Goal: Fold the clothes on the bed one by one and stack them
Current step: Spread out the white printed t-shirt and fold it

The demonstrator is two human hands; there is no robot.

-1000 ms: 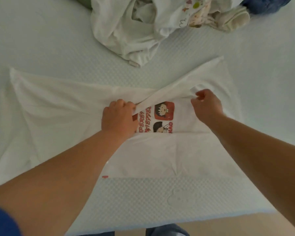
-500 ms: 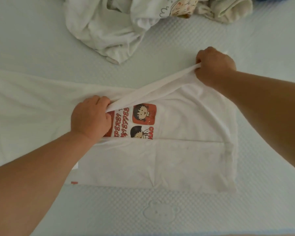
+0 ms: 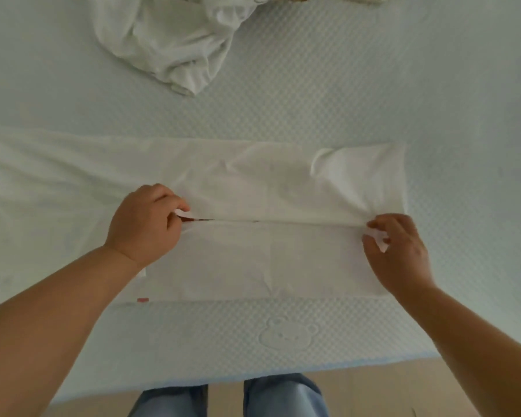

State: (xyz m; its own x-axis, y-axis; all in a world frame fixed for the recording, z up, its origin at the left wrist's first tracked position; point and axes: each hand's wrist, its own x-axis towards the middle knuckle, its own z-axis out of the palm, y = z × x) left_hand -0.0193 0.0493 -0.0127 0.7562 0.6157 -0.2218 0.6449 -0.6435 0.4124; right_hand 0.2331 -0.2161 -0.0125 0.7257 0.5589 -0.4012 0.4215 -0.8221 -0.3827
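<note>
A white T-shirt [image 3: 253,260] is lying flat across the bed [image 3: 373,85], its two long sides folded inward so their edges are meeting along a seam line between the hands. The left hand [image 3: 146,222] is pinching the upper flap's edge at the left end of that line, fingers curled around the cloth, with a sliver of red print showing just beside the thumb. The right hand [image 3: 396,251] is pinching the fabric corner at the right end. A crumpled pile of white clothes [image 3: 169,40] is sitting at the far side, well apart from the shirt. The bed's near edge is running just above the person's jeans [image 3: 283,395], with bare mattress lying to the right.
</note>
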